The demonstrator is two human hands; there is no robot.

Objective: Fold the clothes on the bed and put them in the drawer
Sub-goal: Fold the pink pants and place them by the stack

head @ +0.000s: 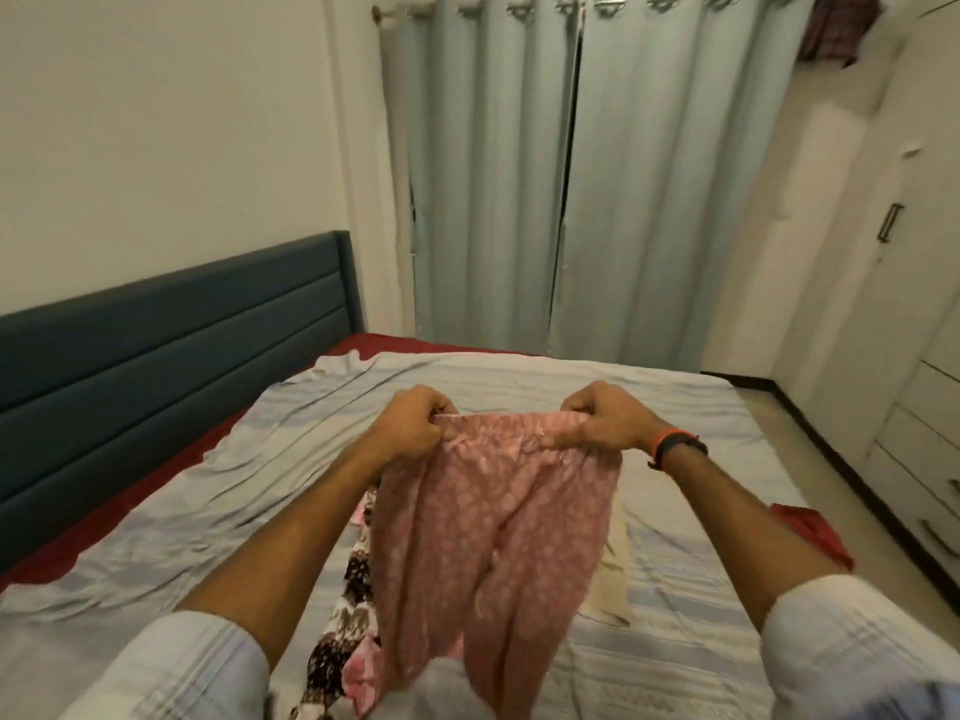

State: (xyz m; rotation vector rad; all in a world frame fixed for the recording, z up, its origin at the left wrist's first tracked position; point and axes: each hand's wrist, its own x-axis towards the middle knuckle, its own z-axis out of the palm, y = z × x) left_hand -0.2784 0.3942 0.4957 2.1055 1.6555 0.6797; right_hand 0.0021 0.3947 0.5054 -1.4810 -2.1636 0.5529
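Pink patterned trousers (pixel 488 537) are being held up at frame centre by the waistband, pinched by the left hand (pixel 410 426) and right hand (pixel 605 423), above the striped bedsheet (pixel 675 589). A floral garment (pixel 343 615) is being partly hidden behind them; drawers (pixel 924 459) are being shown at right.

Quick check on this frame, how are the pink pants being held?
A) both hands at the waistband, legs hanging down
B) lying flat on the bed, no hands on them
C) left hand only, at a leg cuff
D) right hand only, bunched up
A: the left hand and right hand each grip an end of the waistband of the pink pants, whose legs hang down over the bed.
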